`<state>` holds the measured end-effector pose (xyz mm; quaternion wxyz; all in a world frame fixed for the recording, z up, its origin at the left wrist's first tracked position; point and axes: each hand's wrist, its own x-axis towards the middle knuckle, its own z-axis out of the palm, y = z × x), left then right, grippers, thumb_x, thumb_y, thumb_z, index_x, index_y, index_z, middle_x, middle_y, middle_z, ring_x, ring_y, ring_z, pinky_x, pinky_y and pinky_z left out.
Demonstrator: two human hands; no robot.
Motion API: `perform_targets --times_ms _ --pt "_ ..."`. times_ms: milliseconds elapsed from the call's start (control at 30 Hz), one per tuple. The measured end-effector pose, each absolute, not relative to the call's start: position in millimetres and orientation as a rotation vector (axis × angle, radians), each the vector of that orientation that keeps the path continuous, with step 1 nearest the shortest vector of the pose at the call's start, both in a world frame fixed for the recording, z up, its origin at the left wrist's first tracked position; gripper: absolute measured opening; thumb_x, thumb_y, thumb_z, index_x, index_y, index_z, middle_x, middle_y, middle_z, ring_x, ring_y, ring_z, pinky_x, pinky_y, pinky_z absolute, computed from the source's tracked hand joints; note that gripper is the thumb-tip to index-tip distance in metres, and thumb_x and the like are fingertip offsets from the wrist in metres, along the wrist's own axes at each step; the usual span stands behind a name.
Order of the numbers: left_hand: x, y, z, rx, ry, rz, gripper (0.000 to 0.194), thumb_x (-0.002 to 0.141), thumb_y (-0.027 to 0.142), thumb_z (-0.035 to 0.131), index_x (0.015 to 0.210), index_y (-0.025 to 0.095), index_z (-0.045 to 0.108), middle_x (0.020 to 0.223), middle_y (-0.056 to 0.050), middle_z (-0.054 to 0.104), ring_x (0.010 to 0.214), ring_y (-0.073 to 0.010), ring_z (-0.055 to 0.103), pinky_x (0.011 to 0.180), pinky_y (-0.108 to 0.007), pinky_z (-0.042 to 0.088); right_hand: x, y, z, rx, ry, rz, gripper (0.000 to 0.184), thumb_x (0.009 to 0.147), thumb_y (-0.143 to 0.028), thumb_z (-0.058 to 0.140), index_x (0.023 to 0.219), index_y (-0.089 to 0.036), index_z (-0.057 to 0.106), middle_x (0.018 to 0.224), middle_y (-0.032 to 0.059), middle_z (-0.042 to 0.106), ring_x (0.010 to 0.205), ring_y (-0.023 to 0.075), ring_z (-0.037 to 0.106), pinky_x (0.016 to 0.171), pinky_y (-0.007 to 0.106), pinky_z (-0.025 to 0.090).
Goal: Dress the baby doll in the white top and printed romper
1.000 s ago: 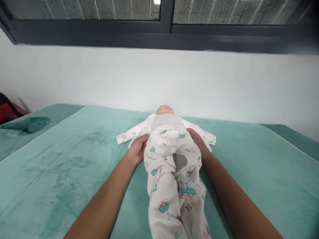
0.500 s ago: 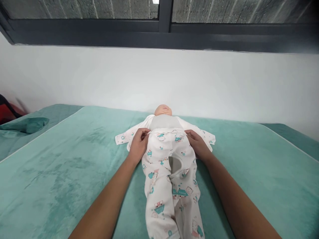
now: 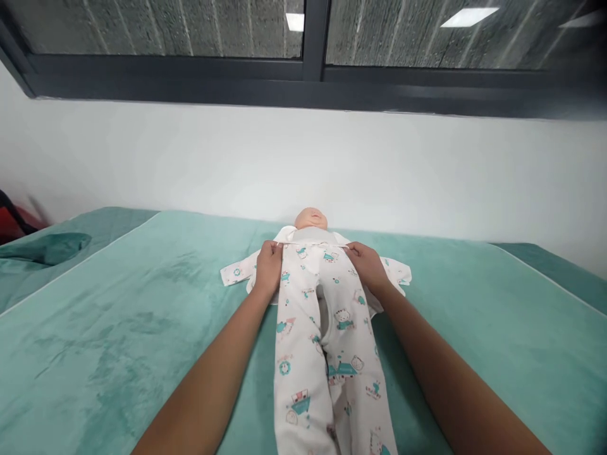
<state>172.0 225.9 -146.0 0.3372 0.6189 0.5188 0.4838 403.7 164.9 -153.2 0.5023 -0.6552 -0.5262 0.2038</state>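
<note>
A baby doll [image 3: 311, 218] lies on its back with its head by the wall. White printed baby pants [image 3: 303, 341] cover its front and legs, with a gap at the crotch. My left hand [image 3: 269, 265] pinches the waistband at its left corner, and my right hand [image 3: 366, 262] pinches the right corner. Between them the waistband is pulled straight across the doll's belly. Under the pants is a white printed baby shirt [image 3: 239, 270], its sleeves spread out to both sides. The doll's legs are hidden inside or beneath the cloth; the lower pant ends run out of view.
A teal plush sheet [image 3: 133, 328] covers the bed. Behind it rises a white wall [image 3: 190, 158] with a dark window frame [image 3: 190, 85] above. At the far left are a folded teal cloth [image 3: 45, 248] and a red and black object [image 3: 10, 221].
The waistband has been lifted and drawn farther up toward the doll's chest, pulling the pants straighter and narrowing the crotch gap. My head view has tilted slightly up.
</note>
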Motion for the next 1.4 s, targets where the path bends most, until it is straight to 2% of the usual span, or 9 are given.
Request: perform_targets --times_ms 167,333,467,567,667,800,1067,1233,1400 --pt "172.9 232.0 -146.9 1.714 1.293 1.227 0.013 0.087 0.03 0.052 0.08 0.021 0.059 0.08 -0.002 0.065 0.078 -0.0201 0.057 0.075 -0.032 0.041 405.8 175.1 -154.7 -1.578 -1.29 0.581 0.028 0.079 -0.048 0.057 0.072 -0.021 0.063 0.071 -0.0006 0.063 0.067 0.017 0.053 0.063 0.029 0.04" --pt "166.4 235.3 -141.8 2.306 1.0 1.219 0.017 0.09 0.027 0.048 0.098 0.024 0.063 0.112 -0.007 0.063 0.112 -0.0248 0.051 0.1 -0.037 0.035 405.4 171.9 -155.2 -1.48 -1.549 0.213 0.025 0.088 -0.043 0.049 0.094 -0.025 0.063 0.105 0.0057 0.066 0.099 0.0236 0.057 0.087 0.038 0.043" --pt "167.1 245.0 -137.1 2.359 1.053 1.003 0.026 0.095 0.033 0.038 0.106 0.023 0.059 0.114 -0.009 0.064 0.106 -0.0249 0.055 0.093 -0.037 0.039 408.2 185.2 -153.7 -1.421 -1.704 0.246 0.034 0.092 -0.043 0.041 0.112 -0.026 0.063 0.134 0.0061 0.058 0.124 0.0252 0.049 0.103 0.041 0.035" --pt "172.7 253.1 -132.7 2.266 1.276 0.892 0.029 0.096 0.038 0.034 0.093 0.022 0.057 0.093 -0.007 0.066 0.087 -0.0235 0.058 0.077 -0.033 0.041 408.1 194.0 -151.9 -1.525 -1.673 0.319 0.036 0.094 -0.045 0.038 0.114 -0.029 0.062 0.122 0.0022 0.065 0.111 0.0227 0.057 0.094 0.037 0.04" --pt "178.6 262.3 -128.9 2.135 1.431 0.896 0.027 0.094 0.036 0.036 0.078 0.021 0.051 0.08 -0.003 0.064 0.075 -0.02 0.054 0.066 -0.029 0.036 407.6 201.5 -150.1 -1.655 -1.571 0.286 0.034 0.091 -0.048 0.039 0.083 -0.024 0.063 0.093 0.0005 0.068 0.087 0.0199 0.058 0.077 0.031 0.04" --pt "183.3 273.2 -130.5 2.011 1.487 0.941 0.028 0.093 0.035 0.038 0.07 0.021 0.047 0.078 -0.002 0.063 0.073 -0.0175 0.052 0.063 -0.027 0.034 409.9 213.6 -147.8 -1.778 -1.478 0.279 0.042 0.088 -0.051 0.039 0.059 -0.022 0.039 0.06 -0.0026 0.045 0.063 0.0147 0.042 0.06 0.028 0.03" --pt "189.7 277.7 -140.8 1.998 1.568 0.966 0.024 0.092 0.037 0.042 0.083 0.021 0.058 0.085 -0.004 0.066 0.079 -0.0204 0.057 0.071 -0.03 0.038 411.2 233.7 -148.0 -1.934 -1.377 0.279 0.042 0.085 -0.049 0.041 0.053 -0.021 0.037 0.055 -0.0017 0.042 0.06 0.0145 0.038 0.058 0.029 0.025" --pt "186.8 273.4 -147.3 2.235 1.391 1.025 0.028 0.093 0.028 0.043 0.11 0.026 0.065 0.11 -0.004 0.066 0.102 -0.0209 0.058 0.087 -0.032 0.04 409.5 224.2 -166.1 -1.701 -1.356 0.259 0.026 0.084 -0.046 0.046 0.077 -0.023 0.054 0.082 0.0007 0.062 0.078 0.0181 0.053 0.073 0.03 0.039" --pt "176.8 262.1 -156.0 2.474 1.333 0.991 0.038 0.092 0.018 0.041 0.123 0.026 0.061 0.118 -0.006 0.061 0.107 -0.0219 0.053 0.093 -0.034 0.041 411.0 201.1 -179.5 -1.412 -1.427 0.078 0.024 0.083 -0.034 0.047 0.101 -0.022 0.057 0.109 0.0091 0.06 0.106 0.0238 0.052 0.096 0.04 0.039"
